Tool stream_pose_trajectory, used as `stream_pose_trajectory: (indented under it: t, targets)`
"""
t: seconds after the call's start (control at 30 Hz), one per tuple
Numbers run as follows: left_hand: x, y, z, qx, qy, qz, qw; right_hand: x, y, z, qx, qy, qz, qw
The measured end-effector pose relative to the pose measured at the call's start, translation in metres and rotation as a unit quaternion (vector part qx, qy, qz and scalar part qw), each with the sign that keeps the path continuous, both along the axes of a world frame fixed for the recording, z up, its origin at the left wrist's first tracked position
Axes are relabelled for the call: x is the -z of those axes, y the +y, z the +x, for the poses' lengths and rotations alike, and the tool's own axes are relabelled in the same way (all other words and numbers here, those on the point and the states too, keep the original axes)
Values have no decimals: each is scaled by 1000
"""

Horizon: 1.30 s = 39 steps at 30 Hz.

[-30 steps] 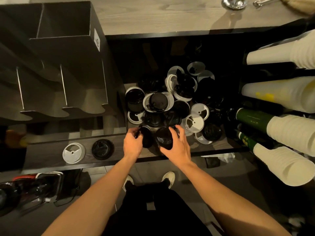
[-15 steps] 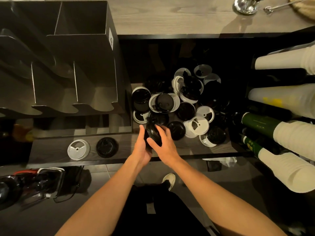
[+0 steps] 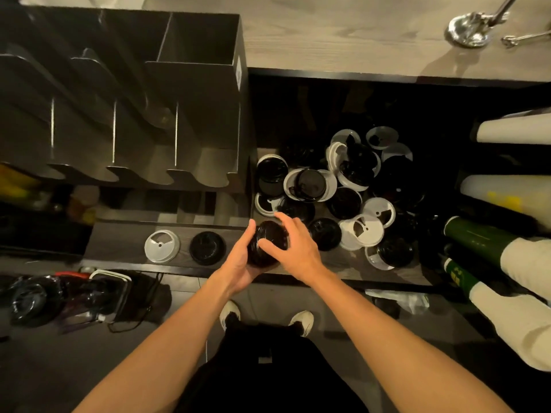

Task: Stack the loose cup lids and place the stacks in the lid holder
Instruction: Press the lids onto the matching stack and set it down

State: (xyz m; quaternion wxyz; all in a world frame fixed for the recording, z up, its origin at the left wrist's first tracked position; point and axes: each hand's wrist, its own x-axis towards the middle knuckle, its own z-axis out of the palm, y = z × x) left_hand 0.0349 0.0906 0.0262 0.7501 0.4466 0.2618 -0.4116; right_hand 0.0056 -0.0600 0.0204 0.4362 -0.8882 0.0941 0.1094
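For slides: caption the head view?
Left hand holds a stack of black lids, right hand on top, beside the loose pile.

The left hand (image 3: 238,265) cups a short stack of black plastic cup lids (image 3: 269,238) from below, and the right hand (image 3: 296,251) grips it from above. Loose black and white lids (image 3: 337,192) lie heaped beyond. A dark metal slotted lid holder (image 3: 134,114) stands to the left, with a single white lid (image 3: 162,245) and a single black lid (image 3: 207,248) in front of it.

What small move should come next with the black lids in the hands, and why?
Probably the right hand should release and take the loose black lid just beside it, to add to the stack of black lids that the left hand grips. The stack looks short, and many lids lie loose.
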Motion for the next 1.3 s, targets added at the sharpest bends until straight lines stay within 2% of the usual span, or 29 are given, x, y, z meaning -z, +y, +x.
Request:
stream_pose_trajectory:
  t: [0.1,0.2,0.27,0.33,0.47,0.53,0.63,0.7,0.8,0.9,1.03,1.3]
  targets:
    - [-5,19,-7,-28,-14,13,999,-3,21,5,35,47,28,998]
    - [-8,39,-14,-48,-29,21,998,-10,50,8,10,78,8,997]
    - [-11,55,-15,-65,-34,24,997,-15,66,10,-13,66,-6,998]
    - [-13,74,-14,-71,-34,13,997,-18,77,12,-50,51,17,997]
    - [-13,112,0,-39,-29,11,999,-22,90,19,-189,1,12,982]
    - [-16,128,8,-15,-21,6,1000,-25,102,23,-207,-21,11,978]
    - [-11,159,19,10,-25,1,1000,-23,131,28,-162,-20,-6,987]
    - [-5,179,27,14,-29,29,999,-18,151,29,-117,6,-37,992]
    - [2,202,36,16,-33,90,995,-8,179,26,2,30,-62,998]
    - [7,219,40,20,-36,106,994,5,198,21,94,67,-108,987]
    - [13,239,41,36,-32,82,995,20,220,22,115,115,-196,967]
    - [20,250,50,31,-12,62,997,44,235,44,79,108,-322,937]
